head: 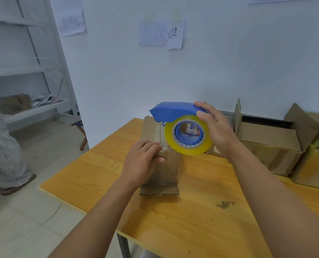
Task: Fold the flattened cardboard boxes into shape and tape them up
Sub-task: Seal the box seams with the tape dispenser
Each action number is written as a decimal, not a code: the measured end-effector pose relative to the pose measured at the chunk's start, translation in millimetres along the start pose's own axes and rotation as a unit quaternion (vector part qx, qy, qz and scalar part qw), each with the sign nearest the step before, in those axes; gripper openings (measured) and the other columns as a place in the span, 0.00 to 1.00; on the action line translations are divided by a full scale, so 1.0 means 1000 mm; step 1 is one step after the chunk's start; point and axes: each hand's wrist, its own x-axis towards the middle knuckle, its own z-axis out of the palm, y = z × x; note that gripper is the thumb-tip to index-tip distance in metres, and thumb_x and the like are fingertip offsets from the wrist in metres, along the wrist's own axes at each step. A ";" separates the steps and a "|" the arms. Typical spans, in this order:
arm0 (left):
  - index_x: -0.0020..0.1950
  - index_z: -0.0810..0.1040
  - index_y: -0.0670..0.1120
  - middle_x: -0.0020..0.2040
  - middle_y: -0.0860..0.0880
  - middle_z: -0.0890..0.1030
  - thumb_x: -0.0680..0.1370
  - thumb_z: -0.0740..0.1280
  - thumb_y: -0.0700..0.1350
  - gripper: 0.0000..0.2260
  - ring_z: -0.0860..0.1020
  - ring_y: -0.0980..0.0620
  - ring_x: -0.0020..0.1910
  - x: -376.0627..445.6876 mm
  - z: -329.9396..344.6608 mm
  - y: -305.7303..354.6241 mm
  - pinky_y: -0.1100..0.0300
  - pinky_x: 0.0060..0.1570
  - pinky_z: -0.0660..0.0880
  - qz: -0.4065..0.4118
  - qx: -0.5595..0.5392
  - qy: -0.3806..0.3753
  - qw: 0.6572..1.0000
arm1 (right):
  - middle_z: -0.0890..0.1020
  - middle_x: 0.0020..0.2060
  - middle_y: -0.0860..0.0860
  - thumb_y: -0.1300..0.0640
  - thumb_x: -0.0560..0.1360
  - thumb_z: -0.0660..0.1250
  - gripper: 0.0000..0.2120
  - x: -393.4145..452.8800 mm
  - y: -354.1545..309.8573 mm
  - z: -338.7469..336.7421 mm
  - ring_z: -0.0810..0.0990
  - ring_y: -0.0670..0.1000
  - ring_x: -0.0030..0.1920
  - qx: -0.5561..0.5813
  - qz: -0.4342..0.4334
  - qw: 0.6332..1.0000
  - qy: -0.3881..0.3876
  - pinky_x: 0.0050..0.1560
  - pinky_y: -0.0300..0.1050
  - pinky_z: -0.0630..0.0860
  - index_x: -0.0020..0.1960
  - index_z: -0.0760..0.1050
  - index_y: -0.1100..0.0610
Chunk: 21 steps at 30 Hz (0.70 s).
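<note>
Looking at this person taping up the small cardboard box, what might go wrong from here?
The left hand lies flat on the small cardboard box, fingertips right by the tape line; the blue tape dispenser in the right hand probably has a cutter that might nick them.

The strip looks stretched from the tape roll down to the box; it may wrinkle or go on crooked.

The box sits near the edge of the wooden table; a hard pull might slide it off.

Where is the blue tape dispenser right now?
In the head view, the blue tape dispenser sits just right of centre, gripped by the right hand above the small cardboard box that the left hand presses.
</note>
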 end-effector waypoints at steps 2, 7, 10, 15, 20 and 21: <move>0.62 0.80 0.46 0.61 0.50 0.81 0.78 0.67 0.57 0.18 0.75 0.48 0.63 0.000 0.000 -0.003 0.51 0.61 0.73 0.008 -0.001 -0.016 1.000 | 0.79 0.63 0.47 0.44 0.78 0.67 0.17 -0.001 0.000 0.001 0.81 0.48 0.59 -0.004 -0.008 1.000 -0.003 0.57 0.44 0.79 0.66 0.77 0.44; 0.61 0.81 0.46 0.61 0.50 0.81 0.78 0.66 0.57 0.18 0.75 0.47 0.63 0.000 0.000 -0.005 0.51 0.60 0.73 0.006 -0.006 -0.008 1.000 | 0.79 0.61 0.45 0.38 0.73 0.69 0.19 0.001 -0.002 0.003 0.81 0.48 0.59 0.001 -0.017 1.000 -0.011 0.57 0.45 0.80 0.62 0.78 0.40; 0.61 0.80 0.47 0.61 0.52 0.81 0.79 0.67 0.58 0.18 0.75 0.50 0.62 0.002 -0.006 0.000 0.54 0.60 0.73 0.003 -0.008 -0.033 0.999 | 0.80 0.60 0.44 0.39 0.71 0.69 0.21 0.001 -0.002 0.005 0.82 0.48 0.58 0.008 -0.021 1.000 -0.005 0.54 0.42 0.80 0.62 0.78 0.41; 0.59 0.78 0.56 0.52 0.64 0.77 0.79 0.57 0.60 0.15 0.74 0.64 0.52 0.020 -0.034 0.007 0.67 0.48 0.69 -0.172 -0.201 -0.116 0.957 | 0.81 0.61 0.48 0.48 0.79 0.68 0.13 0.004 0.000 0.001 0.82 0.49 0.57 0.026 -0.025 0.999 0.004 0.53 0.43 0.81 0.63 0.79 0.43; 0.50 0.85 0.52 0.53 0.54 0.83 0.85 0.47 0.59 0.27 0.76 0.59 0.53 0.053 -0.055 0.012 0.60 0.54 0.65 -0.405 -0.379 -0.093 0.827 | 0.81 0.60 0.48 0.47 0.77 0.67 0.15 0.004 -0.004 0.004 0.83 0.50 0.57 0.054 -0.027 0.998 0.006 0.51 0.42 0.81 0.64 0.79 0.45; 0.48 0.86 0.51 0.53 0.53 0.83 0.84 0.47 0.63 0.30 0.76 0.56 0.55 0.058 -0.056 0.013 0.56 0.58 0.63 -0.422 -0.387 -0.095 0.814 | 0.81 0.61 0.47 0.46 0.76 0.67 0.16 0.003 -0.005 0.005 0.82 0.50 0.58 0.055 -0.028 0.998 0.009 0.52 0.43 0.81 0.63 0.79 0.44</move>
